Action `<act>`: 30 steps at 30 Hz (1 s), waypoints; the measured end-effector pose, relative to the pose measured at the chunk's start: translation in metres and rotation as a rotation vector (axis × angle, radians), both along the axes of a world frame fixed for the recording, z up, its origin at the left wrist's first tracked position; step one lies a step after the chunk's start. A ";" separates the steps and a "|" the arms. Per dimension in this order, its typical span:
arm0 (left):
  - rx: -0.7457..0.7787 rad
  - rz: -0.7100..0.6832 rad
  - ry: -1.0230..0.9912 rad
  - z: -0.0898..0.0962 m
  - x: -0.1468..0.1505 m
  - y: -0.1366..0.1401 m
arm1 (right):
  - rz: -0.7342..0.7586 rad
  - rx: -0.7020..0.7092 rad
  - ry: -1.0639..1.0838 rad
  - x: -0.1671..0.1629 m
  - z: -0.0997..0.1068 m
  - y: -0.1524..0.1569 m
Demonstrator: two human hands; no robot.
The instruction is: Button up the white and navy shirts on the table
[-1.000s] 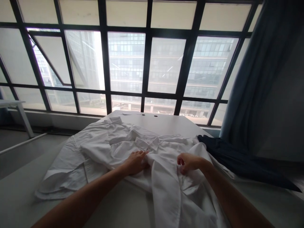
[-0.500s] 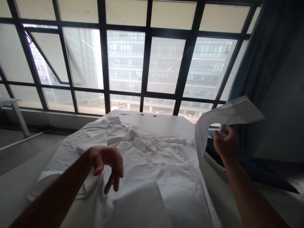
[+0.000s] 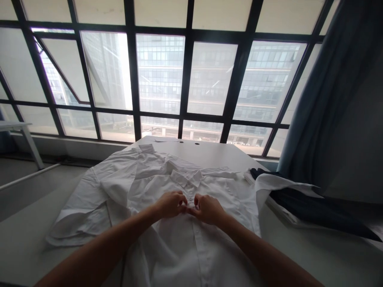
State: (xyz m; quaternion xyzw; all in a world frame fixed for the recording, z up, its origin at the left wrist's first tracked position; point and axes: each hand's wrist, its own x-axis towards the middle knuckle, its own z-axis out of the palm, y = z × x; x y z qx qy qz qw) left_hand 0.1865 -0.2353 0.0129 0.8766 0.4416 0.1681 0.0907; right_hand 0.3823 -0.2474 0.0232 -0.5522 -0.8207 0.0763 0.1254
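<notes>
White collared cloth shirt (image 3: 167, 251), likely light, limp; best held at button placket (image 3: 197, 241), pinched by left grip (image 3: 170, 204) and right grip (image 3: 208, 208).

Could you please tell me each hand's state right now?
Left hand: curled at the placket of the white button-up shirt; grip cannot be told.
Right hand: curled at the same placket; grip cannot be told either.
</notes>
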 end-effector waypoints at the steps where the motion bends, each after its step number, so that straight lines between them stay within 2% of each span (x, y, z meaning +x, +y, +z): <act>1: 0.007 -0.001 -0.013 -0.001 0.000 0.000 | -0.021 0.003 -0.019 -0.004 -0.003 0.001; 6: 0.010 -0.014 -0.055 -0.008 -0.001 0.004 | -0.095 0.022 -0.082 -0.015 -0.010 0.008; 12: 0.010 0.003 -0.050 -0.009 0.005 0.002 | -0.053 0.073 -0.145 -0.019 -0.009 0.010; 15: 0.027 0.072 -0.060 -0.009 0.008 0.000 | -0.018 0.071 -0.028 -0.014 -0.011 0.015; 18: 0.068 0.160 -0.083 -0.011 0.009 0.001 | 0.086 0.068 0.183 -0.006 -0.013 0.020; 22: 0.082 0.149 -0.083 -0.016 0.011 0.007 | 0.217 0.049 0.382 0.001 -0.013 0.023; 25: 0.103 0.104 -0.083 -0.018 0.013 0.011 | 0.183 0.041 0.405 0.002 -0.012 0.022; 30: 0.177 0.032 -0.137 -0.019 0.014 0.010 | 0.062 0.063 0.306 0.002 -0.010 0.018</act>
